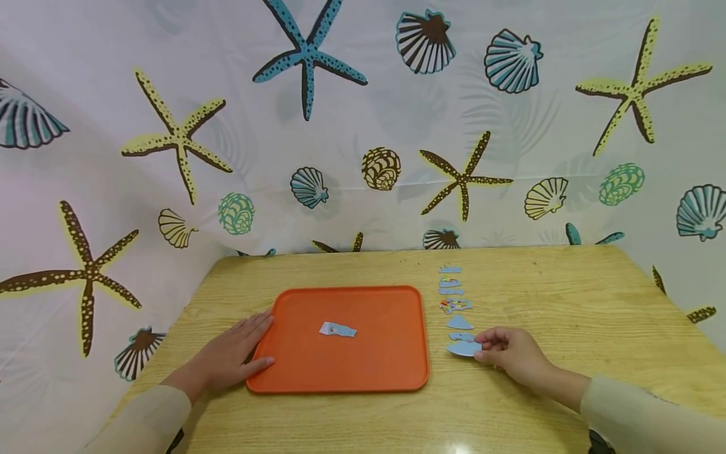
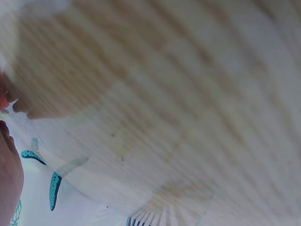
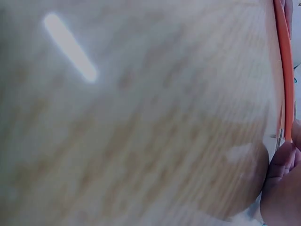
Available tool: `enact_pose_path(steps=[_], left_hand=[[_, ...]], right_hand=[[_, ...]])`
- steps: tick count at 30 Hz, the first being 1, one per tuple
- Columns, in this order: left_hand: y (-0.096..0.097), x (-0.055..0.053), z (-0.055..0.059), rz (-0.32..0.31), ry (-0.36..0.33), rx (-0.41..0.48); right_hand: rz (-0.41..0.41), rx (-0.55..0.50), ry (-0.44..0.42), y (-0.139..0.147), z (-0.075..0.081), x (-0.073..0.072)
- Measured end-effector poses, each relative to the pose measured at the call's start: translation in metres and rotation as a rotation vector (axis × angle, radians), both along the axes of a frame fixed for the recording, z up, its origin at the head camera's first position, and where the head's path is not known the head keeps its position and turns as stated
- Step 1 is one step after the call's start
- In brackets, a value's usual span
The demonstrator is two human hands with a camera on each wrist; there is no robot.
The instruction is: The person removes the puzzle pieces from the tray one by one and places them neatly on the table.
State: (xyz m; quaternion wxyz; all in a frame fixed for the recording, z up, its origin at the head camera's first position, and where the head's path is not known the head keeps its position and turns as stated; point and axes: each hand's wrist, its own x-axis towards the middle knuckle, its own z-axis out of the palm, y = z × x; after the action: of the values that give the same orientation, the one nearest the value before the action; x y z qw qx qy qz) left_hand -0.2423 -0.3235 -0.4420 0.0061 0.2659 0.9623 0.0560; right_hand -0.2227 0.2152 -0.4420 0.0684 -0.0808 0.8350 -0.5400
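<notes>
In the head view, my right hand (image 1: 518, 356) pinches the right end of a curved light-blue cardboard puzzle piece (image 1: 462, 349), lowest in a column right of the tray. My left hand (image 1: 229, 353) rests against the left rim of an orange tray (image 1: 340, 377), fingers extended. On the tray lies one pale-blue puzzle piece (image 1: 346, 330) with a small picture on it. In the left wrist view only a sliver of the left hand (image 2: 9, 174) shows. The right wrist view catches the right hand (image 3: 282, 188) at its edge; the piece cannot be made out there.
Above the pinched piece, the column holds a narrow printed piece (image 1: 460, 337), a light-blue triangle (image 1: 460, 322), a multicoloured piece (image 1: 455, 305) and several thin strips. All lie on a wooden table (image 1: 567, 302). A cloth (image 1: 363, 208) with shells and starfish hangs behind it.
</notes>
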Motion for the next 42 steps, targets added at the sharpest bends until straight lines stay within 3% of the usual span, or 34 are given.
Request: enact_pose_path(steps=[22, 42], left_hand=[[-0.0010, -0.0014, -0.0019, 0.013, 0.007, -0.021], [-0.0006, -0.0010, -0.0021, 0.016, 0.005, -0.018]], right_hand=[[-0.011, 0.097, 0.032, -0.0022, -0.0055, -0.0006], [-0.009, 0.111, 0.052, -0.0026, -0.0075, -0.0018]])
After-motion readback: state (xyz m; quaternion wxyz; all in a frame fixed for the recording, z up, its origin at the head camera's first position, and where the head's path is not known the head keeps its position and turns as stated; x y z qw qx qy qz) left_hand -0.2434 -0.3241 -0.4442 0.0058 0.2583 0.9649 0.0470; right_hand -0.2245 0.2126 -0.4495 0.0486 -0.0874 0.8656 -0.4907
